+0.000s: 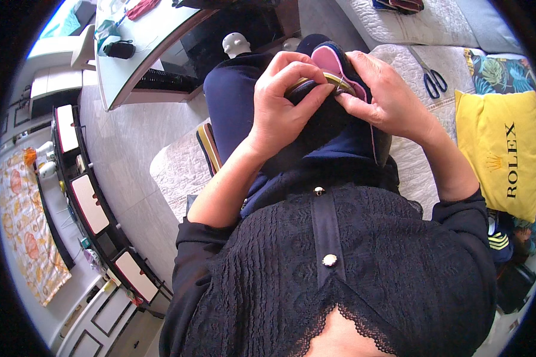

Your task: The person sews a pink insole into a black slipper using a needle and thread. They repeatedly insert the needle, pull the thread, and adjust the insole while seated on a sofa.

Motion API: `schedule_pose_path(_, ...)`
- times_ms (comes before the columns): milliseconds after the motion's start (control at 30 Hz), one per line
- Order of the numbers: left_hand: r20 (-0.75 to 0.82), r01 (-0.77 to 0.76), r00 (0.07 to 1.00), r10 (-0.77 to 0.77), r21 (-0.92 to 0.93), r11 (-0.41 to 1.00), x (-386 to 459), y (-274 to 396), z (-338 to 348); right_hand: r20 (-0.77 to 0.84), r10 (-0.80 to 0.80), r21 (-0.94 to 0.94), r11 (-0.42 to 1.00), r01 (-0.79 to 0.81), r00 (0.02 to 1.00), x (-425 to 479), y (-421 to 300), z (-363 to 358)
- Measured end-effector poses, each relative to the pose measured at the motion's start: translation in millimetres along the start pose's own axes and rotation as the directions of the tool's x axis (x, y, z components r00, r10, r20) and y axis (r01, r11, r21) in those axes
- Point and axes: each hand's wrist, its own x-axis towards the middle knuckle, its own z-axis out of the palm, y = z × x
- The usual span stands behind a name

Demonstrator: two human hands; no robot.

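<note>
Above my lap, my left hand [286, 98] pinches the edge of a dark shoe piece with a yellow-striped rim [339, 82], thumb and forefinger nearly meeting. My right hand [377, 93] grips the same dark piece from the other side, its thumb close to my left fingertips. Pink lining [327, 60] shows between the hands. A thin, shiny thing, perhaps a needle, stands at the rim by my fingertips; it is too small to tell surely. Part of the piece hangs below my right hand, dark with a pink edge.
Scissors with black handles [434, 83] lie on the quilted sofa cover [411, 172] at the right, beside a yellow cushion [496, 151]. A striped sole-like piece [209, 147] lies by my left thigh. A glass-topped table [154, 26] and a white mannequin head [235, 43] stand ahead.
</note>
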Motion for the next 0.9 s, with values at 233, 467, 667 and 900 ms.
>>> schedule_pose_path(233, 0.008, -0.001, 1.000, 0.001, -0.006, 1.000, 0, 0, 0, -0.066, -0.028, 0.018, 0.999, 0.029, 0.997, 1, -1, 4)
schedule_pose_path(467, 0.062, -0.011, 0.998, 0.010, 0.007, 1.000, 2, -1, -2, -0.124, -0.068, 0.033, 0.997, 0.073, 0.990, -2, 5, 6)
schedule_pose_path(667, 0.128, 0.053, 0.991, -0.045, -0.061, 0.997, 0, 4, -7, -0.011, -0.031, 0.058, 0.998, 0.031, 0.999, -3, -1, -4)
schedule_pose_path(900, 0.099, 0.039, 0.995, -0.033, -0.060, 0.997, 2, 1, -7, -0.037, -0.053, 0.040, 0.998, 0.055, 0.998, -3, -2, -3)
